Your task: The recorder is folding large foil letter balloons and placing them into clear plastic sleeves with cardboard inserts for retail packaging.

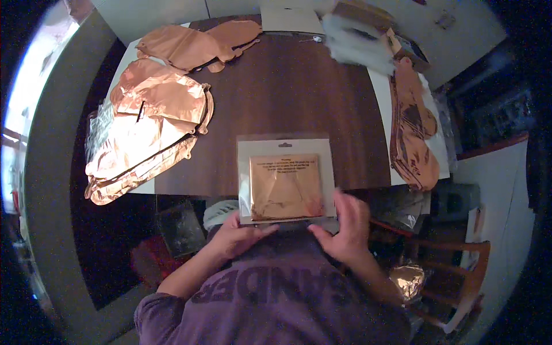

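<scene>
Packet (285, 187) sits centre frame, at the table's (276, 98) near edge: pale card with hang slot at top, folded copper foil in the middle, seemingly in clear plastic. Writing on packet: short heading over a few centred lines of small dark print, upper part of the foil. Purple shirt (247, 325), bottom of frame, has large dark block letters across the chest. Left hand (237, 237) is partly curled and holds the packet's lower-left corner, thumb pointing inward along the bottom edge. Right hand (349, 227), blurred, is half open at the right edge, fingers pointing up, thumb apart and angled inward; can't tell if it grips. Both forearms angle up from lower frame. Copper foil balloons (152, 118) lie upper left; another copper foil piece (411, 126), right.
</scene>
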A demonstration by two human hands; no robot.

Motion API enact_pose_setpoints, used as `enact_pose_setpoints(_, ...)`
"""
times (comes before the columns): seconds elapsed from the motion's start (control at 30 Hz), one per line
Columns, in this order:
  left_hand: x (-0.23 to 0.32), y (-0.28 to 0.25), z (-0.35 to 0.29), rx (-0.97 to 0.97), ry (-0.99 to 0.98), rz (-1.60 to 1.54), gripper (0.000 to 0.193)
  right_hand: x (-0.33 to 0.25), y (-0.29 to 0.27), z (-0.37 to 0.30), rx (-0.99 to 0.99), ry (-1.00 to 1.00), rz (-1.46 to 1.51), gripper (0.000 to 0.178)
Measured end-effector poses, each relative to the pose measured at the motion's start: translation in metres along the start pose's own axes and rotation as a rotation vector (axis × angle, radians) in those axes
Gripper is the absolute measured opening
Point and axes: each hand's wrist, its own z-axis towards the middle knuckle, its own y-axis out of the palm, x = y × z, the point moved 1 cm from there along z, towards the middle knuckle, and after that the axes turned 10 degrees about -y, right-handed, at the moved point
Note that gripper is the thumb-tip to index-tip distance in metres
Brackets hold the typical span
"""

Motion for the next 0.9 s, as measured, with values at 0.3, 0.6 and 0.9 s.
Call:
enact_pose_setpoints(0.3, -0.038, -0.006, 0.027, 0.129, 0.133, -0.050, 0.044, 0.003, 0.050, 0.012, -0.025, -0.446, -0.173, 0.038)
enact_pose_setpoints(0.6, -0.044, 0.001, 0.039, 0.081, 0.098, -0.208, 0.037, -0.008, 0.055, 0.013, 0.032, -0.541, -0.233, 0.030)
enact_pose_setpoints(0.9, -0.018, 0.010, 0.033, 0.244, 0.155, 0.220, 0.030, -0.014, 0.069, 0.028, 0.039, -0.457, -0.305, 0.028)
